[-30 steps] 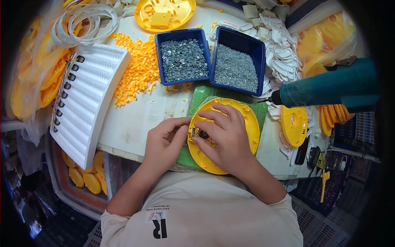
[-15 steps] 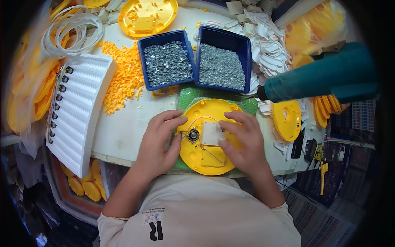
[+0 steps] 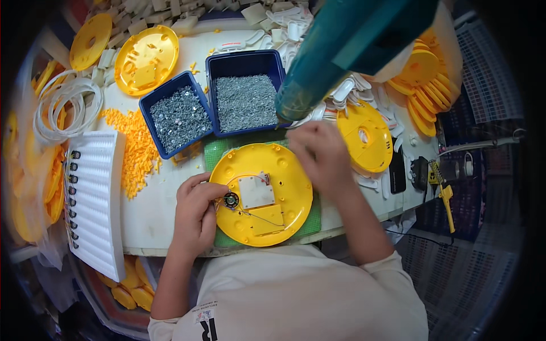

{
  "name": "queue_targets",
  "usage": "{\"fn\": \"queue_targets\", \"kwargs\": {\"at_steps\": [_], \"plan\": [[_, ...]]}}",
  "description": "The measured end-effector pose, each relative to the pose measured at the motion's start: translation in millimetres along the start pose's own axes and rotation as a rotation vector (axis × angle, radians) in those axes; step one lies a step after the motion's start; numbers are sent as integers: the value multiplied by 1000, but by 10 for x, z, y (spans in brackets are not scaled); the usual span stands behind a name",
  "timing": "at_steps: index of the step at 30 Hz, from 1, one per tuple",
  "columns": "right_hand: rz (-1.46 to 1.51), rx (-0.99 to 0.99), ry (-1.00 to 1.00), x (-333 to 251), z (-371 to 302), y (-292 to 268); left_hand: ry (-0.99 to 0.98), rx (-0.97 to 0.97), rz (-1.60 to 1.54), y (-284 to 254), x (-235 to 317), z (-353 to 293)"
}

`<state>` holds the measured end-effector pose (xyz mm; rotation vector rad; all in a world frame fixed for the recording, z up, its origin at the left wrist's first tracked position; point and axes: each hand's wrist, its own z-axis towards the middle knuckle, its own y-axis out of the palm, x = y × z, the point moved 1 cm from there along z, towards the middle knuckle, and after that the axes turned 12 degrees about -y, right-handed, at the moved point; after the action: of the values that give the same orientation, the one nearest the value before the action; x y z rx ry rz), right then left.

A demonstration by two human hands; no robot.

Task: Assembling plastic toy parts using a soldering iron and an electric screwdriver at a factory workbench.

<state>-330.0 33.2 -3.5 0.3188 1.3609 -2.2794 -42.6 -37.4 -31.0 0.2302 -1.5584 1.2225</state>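
Observation:
On a green mat [image 3: 317, 219] lies a round yellow plastic shell [image 3: 296, 204], its inner side up. A white box [image 3: 256, 192] and a small round black part with thin wires [image 3: 231, 199] sit in it. My left hand [image 3: 196, 213] is at the shell's left rim, fingers curled and pinching at the black part's edge. Off the shell's upper right edge, my right hand [image 3: 324, 153] is raised and blurred, with its fingers bent; whether it holds anything is unclear. Just beyond it, a teal power screwdriver [image 3: 335, 51] slants down, its lower end beside the hand.
Two blue bins [image 3: 213, 128] of small metal parts stand behind the shell. To the left are a yellow pile of small pieces [image 3: 133, 153], a white ridged tray [image 3: 99, 199] and white rings [image 3: 68, 111]. Another yellow shell [image 3: 367, 136] and white pieces lie right.
My right hand has left the shell and risen toward the screwdriver. My left hand stays by the black part. The whole view has shifted and turned.

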Motion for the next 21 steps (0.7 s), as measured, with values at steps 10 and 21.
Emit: {"fn": "queue_targets", "kwargs": {"at_steps": [10, 21], "plan": [[-429, -137, -90, 581, 361, 107, -15, 38, -82, 86, -69, -49], [-494, -254, -209, 625, 426, -281, -2, 43, -91, 92, -71, -56]]}}
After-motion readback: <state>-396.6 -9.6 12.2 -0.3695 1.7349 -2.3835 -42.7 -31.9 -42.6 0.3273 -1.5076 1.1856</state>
